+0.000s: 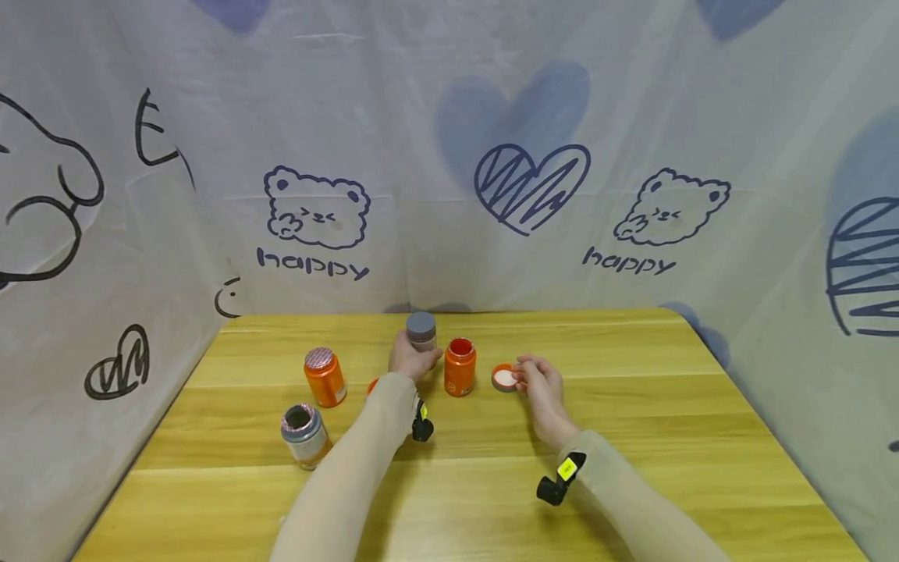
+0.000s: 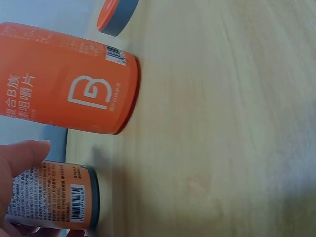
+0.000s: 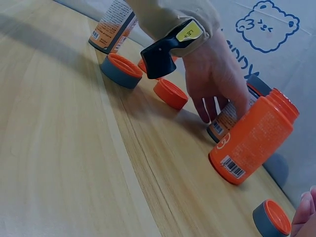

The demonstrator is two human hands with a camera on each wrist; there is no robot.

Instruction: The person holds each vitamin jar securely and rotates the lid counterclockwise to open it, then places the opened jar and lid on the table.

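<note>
At the back of the table my left hand (image 1: 413,360) grips a bottle (image 1: 421,331) with a grey lid; its orange-and-white label (image 2: 52,192) with a barcode shows in the left wrist view. Just right of it stands an open orange bottle (image 1: 460,368), upright and uncapped. Farther right, a grey-and-orange cap (image 1: 503,378) lies on the table with its pale inside up. The fingers of my right hand (image 1: 543,394) pinch that cap's right edge. Only part of the right hand shows in the right wrist view.
An orange bottle (image 1: 325,378) with a patterned seal and an open grey-rimmed bottle (image 1: 307,439) stand at the left. Behind the left forearm lie other caps, among them a grey-and-orange one (image 3: 121,71) and an orange one (image 3: 170,94). A printed cloth (image 1: 421,257) hangs behind the table.
</note>
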